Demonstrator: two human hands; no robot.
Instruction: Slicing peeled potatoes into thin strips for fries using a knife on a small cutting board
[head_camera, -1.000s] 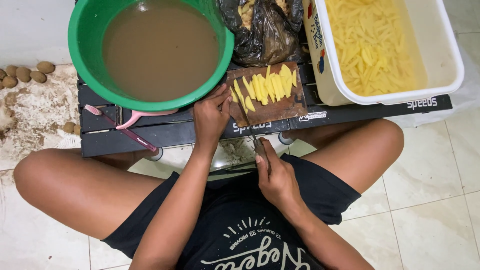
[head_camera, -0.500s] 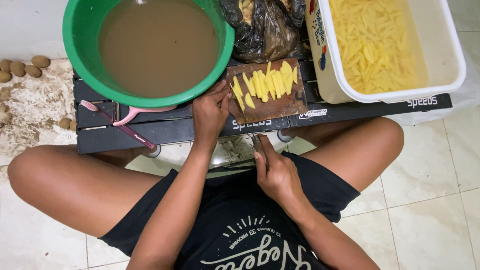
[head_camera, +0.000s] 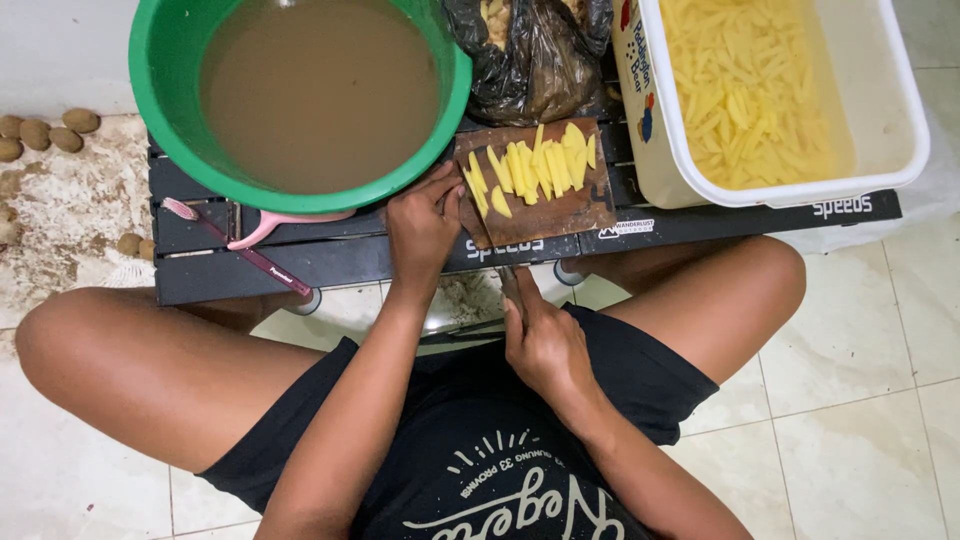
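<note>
Your support: low black slatted stand (head_camera: 400, 255) on tiled floor (head_camera: 860, 380) | on stand: green basin (head_camera: 160, 120), board (head_camera: 560, 215), white tub (head_camera: 900, 150), black bag (head_camera: 530, 70), pink brush (head_camera: 235, 245) | on floor: potatoes (head_camera: 45, 132)

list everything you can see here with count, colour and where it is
basin: one, green, full of murky brown water, upper left on the platform
platform: one, black, low, across the person's lap
cutting board: one, brown wood, middle of the platform
potato strips: a small pile, yellow, on the cutting board
tub: one, white, upper right, holding many yellow cut strips
plastic bag: one, dark, crumpled, between basin and tub
peeler: one, pink and maroon, left on the platform
whole potatoes: several, brown, on the floor at far left
left hand: fingers at the board's left edge
right hand: near the lap, gripping a knife handle
</note>
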